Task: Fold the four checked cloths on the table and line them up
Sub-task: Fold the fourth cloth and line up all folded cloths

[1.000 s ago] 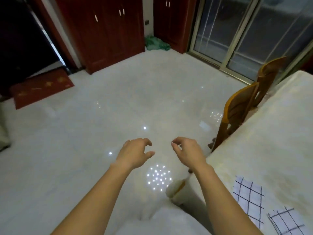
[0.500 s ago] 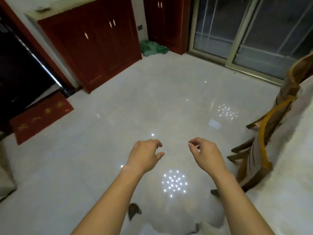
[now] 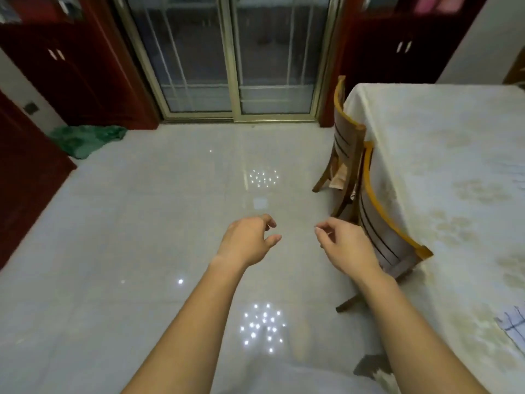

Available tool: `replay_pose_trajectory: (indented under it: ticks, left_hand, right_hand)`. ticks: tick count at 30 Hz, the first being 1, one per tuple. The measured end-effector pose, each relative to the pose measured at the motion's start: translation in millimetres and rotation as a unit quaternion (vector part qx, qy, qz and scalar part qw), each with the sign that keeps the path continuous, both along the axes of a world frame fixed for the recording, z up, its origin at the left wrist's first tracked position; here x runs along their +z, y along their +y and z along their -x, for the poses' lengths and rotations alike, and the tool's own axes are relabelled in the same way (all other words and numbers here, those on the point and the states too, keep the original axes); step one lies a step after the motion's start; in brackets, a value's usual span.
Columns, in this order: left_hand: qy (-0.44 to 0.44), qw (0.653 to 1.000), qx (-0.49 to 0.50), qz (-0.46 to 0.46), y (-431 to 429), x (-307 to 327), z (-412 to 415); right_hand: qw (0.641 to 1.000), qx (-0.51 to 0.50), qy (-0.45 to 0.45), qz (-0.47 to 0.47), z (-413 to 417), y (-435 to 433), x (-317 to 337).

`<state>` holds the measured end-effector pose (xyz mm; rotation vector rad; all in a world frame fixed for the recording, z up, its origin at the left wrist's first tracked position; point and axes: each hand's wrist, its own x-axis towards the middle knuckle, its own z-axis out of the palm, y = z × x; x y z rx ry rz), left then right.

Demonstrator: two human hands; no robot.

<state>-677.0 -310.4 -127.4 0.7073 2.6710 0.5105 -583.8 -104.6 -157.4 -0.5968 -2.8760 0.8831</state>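
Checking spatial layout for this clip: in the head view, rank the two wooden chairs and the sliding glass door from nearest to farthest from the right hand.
1. Nearer chair, just right of the right hand, against the table.
2. Farther chair, beyond it along the same table side.
3. Sliding glass door, at the far wall ahead.

At 4 o'clock, one checked cloth (image 3: 513, 327) is cut off by the right edge. At 3 o'clock, faint marks (image 3: 519, 179) on the table (image 3: 426, 166) are unreadably blurred.
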Motion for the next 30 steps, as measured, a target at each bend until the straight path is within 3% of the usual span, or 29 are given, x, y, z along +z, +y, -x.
replay_pose_trajectory:
  ticks: [9,21,25,30]
  left_hand:
    - [0.035,0.997,-0.059,-0.035,13.5,2.6,92.0]
    - [0.008,0.999,0.040,0.000,53.0,24.8,315.2]
    - [0.026,0.998,0.053,-0.026,101.2,33.2,379.9]
    - [0.035,0.998,0.042,0.030,150.7,14.4,434.4]
  right_hand:
    - [0.996,-0.088,0.015,0.010,68.1,9.2,-8.7]
    - [0.998,0.046,0.034,0.007,341.0,67.4,10.9]
    - [0.998,0.059,0.032,-0.007,402.3,117.5,25.8]
    - [0.998,0.061,0.020,-0.001,459.9,162.9,14.3]
